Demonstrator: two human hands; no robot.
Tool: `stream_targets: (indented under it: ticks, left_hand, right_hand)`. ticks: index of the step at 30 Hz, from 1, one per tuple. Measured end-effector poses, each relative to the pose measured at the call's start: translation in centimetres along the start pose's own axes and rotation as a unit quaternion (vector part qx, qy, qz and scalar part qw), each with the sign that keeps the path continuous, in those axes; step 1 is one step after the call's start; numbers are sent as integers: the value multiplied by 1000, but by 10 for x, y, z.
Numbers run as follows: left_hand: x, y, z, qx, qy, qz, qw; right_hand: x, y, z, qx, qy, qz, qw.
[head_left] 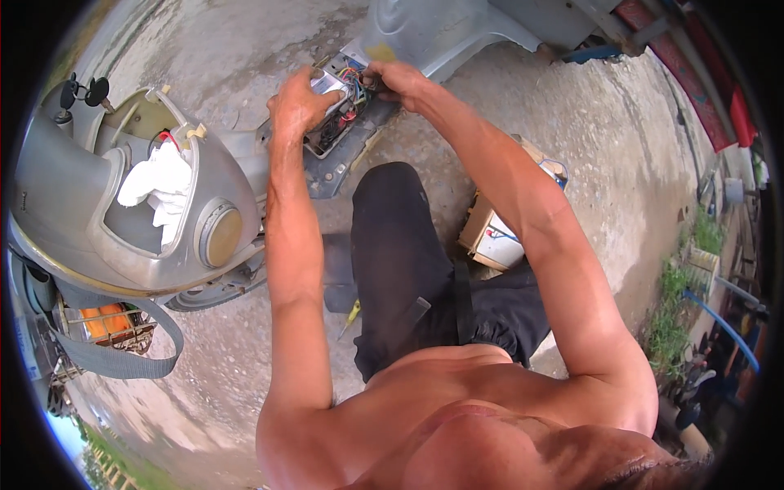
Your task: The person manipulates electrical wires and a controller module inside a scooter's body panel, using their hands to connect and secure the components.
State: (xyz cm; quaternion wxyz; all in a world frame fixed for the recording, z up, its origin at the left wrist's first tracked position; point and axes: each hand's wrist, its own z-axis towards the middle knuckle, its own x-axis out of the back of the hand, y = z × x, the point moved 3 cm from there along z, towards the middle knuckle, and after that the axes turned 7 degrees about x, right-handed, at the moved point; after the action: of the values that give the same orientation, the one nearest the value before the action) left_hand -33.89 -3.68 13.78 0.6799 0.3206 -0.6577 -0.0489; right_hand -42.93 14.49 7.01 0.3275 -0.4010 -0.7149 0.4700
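Bent over a partly stripped scooter (pixel 329 181) on rough concrete ground (pixel 216 61), with both bare arms (pixel 296 220) stretched toward the top centre of the frame. There, in an open tray (pixel 321 154), a pale box (pixel 327 85) beside a tangle of coloured wires (pixel 352 82). At the tray's left side, the left hand (pixel 300 104), with thumb and fingers drawn narrow around the pale box. From the right, the right hand (pixel 398 83), with fingertips bunched at the wires; impossible to tell whether pinching one or merely touching. In hand, judging by the pose: sorting or joining the wires alongside the box. Called for next, most likely: steady the box with the left, single out one wire with the right, and keep the others off the tray's edge. Worth minding: a snagged or trapped wire in so tight a space. At left of the frame, a silvery front shell (pixel 65 180), with a white cloth (pixel 155 180) bundled in the opening. Left of lower centre, beside dark trousers (pixel 392 229), a yellow-handled screwdriver (pixel 354 311). Right of centre, partly hidden by the right arm, a cardboard box (pixel 472 233).
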Motion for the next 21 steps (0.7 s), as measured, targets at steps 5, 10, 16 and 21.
stream_targets:
  ticks: [5,10,16,21]
  left_hand:
    - [-34,-19,-9,-7,12,-94,995]
    - [-47,-37,-11,10,110,-60,992]
    - [-55,-42,-9,-25,167,-58,984]
    - [-53,-50,1,6,96,-156,983]
  right_hand:
    - [9,-1,2,-83,-23,123,989]
    - [9,1,1,-41,0,94,995]
    - [11,18,-8,123,-40,-75,989]
    - [-8,8,-28,268,35,-388,881]
